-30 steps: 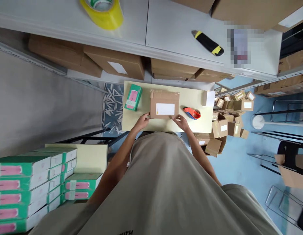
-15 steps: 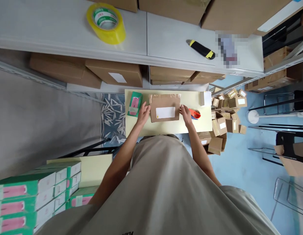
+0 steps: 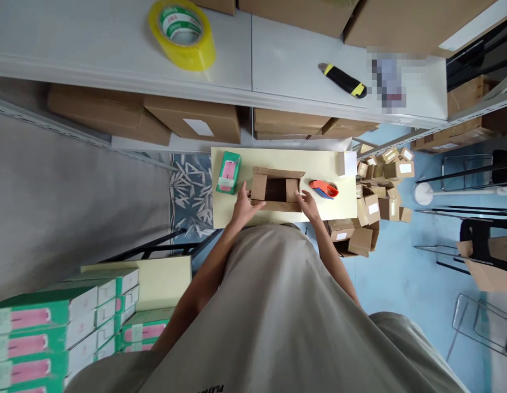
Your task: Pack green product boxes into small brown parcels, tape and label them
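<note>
We read "PLAY" — upside down, cut off by the lower edge — on the shirt [image 3: 253,327]. The tape [image 3: 192,56]'s green core print and the white box labels [image 3: 199,127] we cannot make out.

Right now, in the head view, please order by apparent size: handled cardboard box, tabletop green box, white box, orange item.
Handled cardboard box
Tabletop green box
White box and orange item: too alike to rank

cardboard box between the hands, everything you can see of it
The cardboard box is brown and rectangular, opening upward, with flaps around a dark interior. It appears to rest on the pale yellow table, long side running left to right. The left hand touches its left end, the right hand its right.
</note>
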A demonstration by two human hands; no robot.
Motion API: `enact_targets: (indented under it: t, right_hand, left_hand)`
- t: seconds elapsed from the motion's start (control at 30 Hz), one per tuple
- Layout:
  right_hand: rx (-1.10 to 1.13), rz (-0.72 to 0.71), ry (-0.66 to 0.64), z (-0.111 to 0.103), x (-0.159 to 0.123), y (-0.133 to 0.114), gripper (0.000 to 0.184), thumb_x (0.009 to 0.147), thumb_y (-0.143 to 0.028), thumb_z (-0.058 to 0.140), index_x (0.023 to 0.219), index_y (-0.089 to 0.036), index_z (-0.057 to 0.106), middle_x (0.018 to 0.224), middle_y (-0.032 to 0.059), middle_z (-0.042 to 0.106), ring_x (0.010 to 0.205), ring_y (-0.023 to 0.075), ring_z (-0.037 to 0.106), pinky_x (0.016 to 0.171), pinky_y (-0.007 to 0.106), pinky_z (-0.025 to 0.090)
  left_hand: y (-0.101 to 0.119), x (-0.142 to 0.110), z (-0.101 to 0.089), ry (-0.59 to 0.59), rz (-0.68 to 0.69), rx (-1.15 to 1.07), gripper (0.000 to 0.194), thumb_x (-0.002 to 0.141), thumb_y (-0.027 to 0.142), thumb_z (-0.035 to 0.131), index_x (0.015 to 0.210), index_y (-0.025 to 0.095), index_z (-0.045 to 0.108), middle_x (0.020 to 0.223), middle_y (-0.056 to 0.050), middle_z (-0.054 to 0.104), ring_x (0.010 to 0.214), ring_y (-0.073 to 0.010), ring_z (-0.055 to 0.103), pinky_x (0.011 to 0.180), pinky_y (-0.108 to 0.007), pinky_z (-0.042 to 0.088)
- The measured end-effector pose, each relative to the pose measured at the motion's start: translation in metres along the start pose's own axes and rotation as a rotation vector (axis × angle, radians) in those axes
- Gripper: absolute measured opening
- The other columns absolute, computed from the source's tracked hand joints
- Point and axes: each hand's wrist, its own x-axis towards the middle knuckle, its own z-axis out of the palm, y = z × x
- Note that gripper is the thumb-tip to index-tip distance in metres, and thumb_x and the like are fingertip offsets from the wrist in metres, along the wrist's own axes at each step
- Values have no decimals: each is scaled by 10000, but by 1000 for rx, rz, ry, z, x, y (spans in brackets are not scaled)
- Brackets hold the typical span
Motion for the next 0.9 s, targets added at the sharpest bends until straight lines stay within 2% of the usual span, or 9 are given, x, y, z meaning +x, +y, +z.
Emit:
enact_targets:
  t: [0.1, 0.2, 0.27, 0.4, 0.47, 0.53, 0.6, 0.7, 0.9]
  right_hand:
    - [-200, 71, 54, 10, 7, -24, 1039, 1004, -756, 684, 1717, -53, 408, 1548, 310, 693, 1458, 440, 676, 1201, 523, 532]
    - [-382, 83, 84, 23, 13, -43, 1141, 966, -674, 779, 1763, -24, 286, 1609, 365, 613, 1424, 507, 672, 1180, 591, 525]
    - [-421, 67, 79, 25, 16, -45, 1110, 976, -586, 776, 1770, -19, 246, 1576, 364, 635, 1363, 509, 701, 1149, 602, 537]
    - [-281, -62, 63, 7, 24, -18, 704, 1077, -508, 544, 1640, -92, 467, 1340, 257, 784, 1244, 452, 745, 1102, 560, 550]
    - [-138, -134, 77, -5, 30, 2, 521, 1109, -518, 406, 1419, -167, 634, 1197, 195, 811, 1129, 398, 759, 1045, 511, 568]
    - [20, -176, 104, -12, 36, 20, 516, 1111, -605, 334, 1163, -225, 679, 1076, 153, 796, 1021, 343, 742, 981, 461, 581]
    - [155, -202, 133, -15, 42, 31, 559, 1085, -718, 330, 1025, -255, 639, 1033, 127, 775, 982, 299, 714, 949, 424, 582]
    - [242, -245, 157, -14, 50, 37, 583, 1045, -805, 381, 989, -269, 604, 1040, 102, 759, 977, 270, 685, 952, 408, 573]
    - [268, -278, 108, -13, 52, 36, 590, 1023, -833, 463, 1008, -265, 624, 973, 82, 745, 995, 291, 680, 986, 436, 571]
  left_hand:
    - [21, 1, 10, 2, -12, 235, 1362, 785, 481, 1000, 1807, 96, 186, 1696, -351, 486, 1546, -500, 563, 1209, -538, 538]
    - [38, 6, 18, 9, -21, 350, 1300, 840, 434, 941, 1790, 0, 166, 1672, -402, 480, 1519, -545, 575, 1188, -538, 544]
    - [41, 10, 20, 35, -34, 353, 1171, 882, 384, 870, 1766, -21, 218, 1651, -401, 506, 1492, -535, 602, 1181, -533, 548]
    - [27, 19, 13, 106, -141, 183, 714, 935, 310, 739, 1566, 62, 516, 1475, -313, 682, 1392, -472, 690, 1192, -536, 540]
    - [15, 23, 7, 151, -230, 25, 412, 946, 293, 694, 1329, 149, 638, 1243, -229, 773, 1291, -436, 741, 1150, -519, 568]
    - [6, 27, 4, 191, -270, -158, 226, 945, 293, 672, 1152, 209, 639, 1106, -156, 775, 1201, -382, 763, 1072, -477, 618]
    - [0, 29, 6, 203, -276, -320, 180, 940, 303, 656, 1095, 223, 611, 1123, -119, 759, 1123, -316, 766, 993, -433, 660]
    - [-2, 31, 13, 205, -319, -447, 191, 923, 301, 637, 1089, 215, 598, 1187, -105, 742, 1031, -248, 768, 952, -416, 689]
    - [-1, 33, 20, 224, -328, -460, 336, 899, 309, 722, 1207, 209, 631, 1210, -128, 793, 1125, -269, 787, 976, -419, 689]
